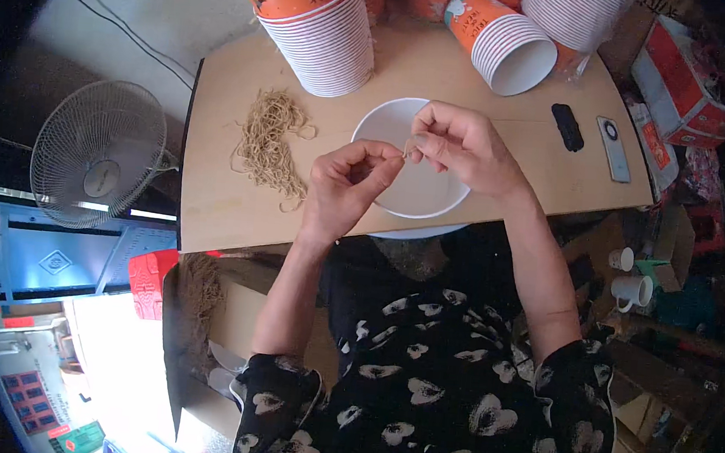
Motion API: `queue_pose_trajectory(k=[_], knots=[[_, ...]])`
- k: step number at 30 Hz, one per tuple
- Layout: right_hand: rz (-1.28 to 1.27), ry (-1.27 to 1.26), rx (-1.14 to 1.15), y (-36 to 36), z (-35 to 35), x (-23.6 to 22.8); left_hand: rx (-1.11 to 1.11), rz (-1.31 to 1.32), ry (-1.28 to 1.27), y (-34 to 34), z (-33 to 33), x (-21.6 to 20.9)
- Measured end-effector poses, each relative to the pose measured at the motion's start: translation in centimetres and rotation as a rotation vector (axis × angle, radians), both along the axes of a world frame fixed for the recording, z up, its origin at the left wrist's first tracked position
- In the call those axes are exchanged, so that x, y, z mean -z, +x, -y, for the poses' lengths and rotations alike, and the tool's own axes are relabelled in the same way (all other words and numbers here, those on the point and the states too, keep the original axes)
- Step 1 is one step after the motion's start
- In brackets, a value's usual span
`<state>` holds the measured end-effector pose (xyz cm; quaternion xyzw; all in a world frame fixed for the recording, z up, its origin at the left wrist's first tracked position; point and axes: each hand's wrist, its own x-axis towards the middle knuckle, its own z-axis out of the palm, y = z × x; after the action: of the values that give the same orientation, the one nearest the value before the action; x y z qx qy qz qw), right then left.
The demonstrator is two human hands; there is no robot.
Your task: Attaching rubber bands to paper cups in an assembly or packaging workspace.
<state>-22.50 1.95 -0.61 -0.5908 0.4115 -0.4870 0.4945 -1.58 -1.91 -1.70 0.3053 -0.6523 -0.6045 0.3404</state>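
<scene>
My left hand and my right hand meet over a round white bucket, near the front edge of the table. Both have thumb and forefinger pinched together on a short piece of thin beige cord, which shows only in part between the fingertips. The bucket's inside is plain white, and my right hand covers part of its rim. To the left of my left hand lies a loose, tangled pile of beige cords.
A tall stack of orange-printed buckets stands at the back. Another bucket lies on its side, beside more stacks. A black object and a phone lie at right. A fan stands left; a white mug is lower right.
</scene>
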Motion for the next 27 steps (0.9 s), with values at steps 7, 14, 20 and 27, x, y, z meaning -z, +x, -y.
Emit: queue_pose_trajectory(k=[7,14,20,27], knots=[[-0.015,0.025,0.057,0.3,-0.1,-0.5,-0.131,-0.021,-0.196,0.0,-0.1,0.7],[-0.021,0.071,0.117,1.3,-0.1,-0.7,-0.248,-0.04,-0.483,-0.6,-0.7,1.1],[-0.089,0.116,0.153,1.7,-0.3,-1.2,-0.323,-0.079,-0.419,-1.3,-1.3,1.8],[-0.134,0.146,0.132,2.0,-0.2,-1.3,-0.362,-0.044,-0.646,-1.1,-1.2,1.8]])
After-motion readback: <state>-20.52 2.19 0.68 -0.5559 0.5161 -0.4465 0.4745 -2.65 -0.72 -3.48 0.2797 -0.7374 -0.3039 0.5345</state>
